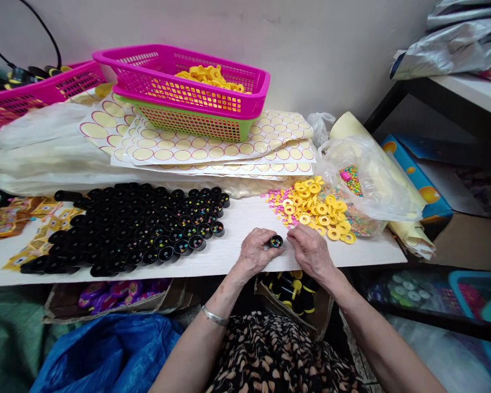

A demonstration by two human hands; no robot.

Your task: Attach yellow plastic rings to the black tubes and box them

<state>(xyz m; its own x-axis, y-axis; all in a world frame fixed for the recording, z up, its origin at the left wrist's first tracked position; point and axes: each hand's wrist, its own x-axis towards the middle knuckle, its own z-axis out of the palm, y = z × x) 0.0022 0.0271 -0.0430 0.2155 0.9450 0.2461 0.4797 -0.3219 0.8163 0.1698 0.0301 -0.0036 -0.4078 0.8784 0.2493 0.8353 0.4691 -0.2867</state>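
Note:
My left hand is closed around a small black cup with coloured beads inside, its mouth facing up. Close by on the right, my right hand has its fingers pinched together; whatever they hold, if anything, is hidden. Yellow plastic rings lie heaped just beyond the right hand, with small pink beads scattered beside them. To the left stand rows of black cups, several of them showing coloured beads inside.
A pink basket of yellow pieces sits in a green basket on sticker sheets. A plastic bag of beads lies at right. Yellow packets lie far left. Below the table edge, a box holds black-and-yellow pieces.

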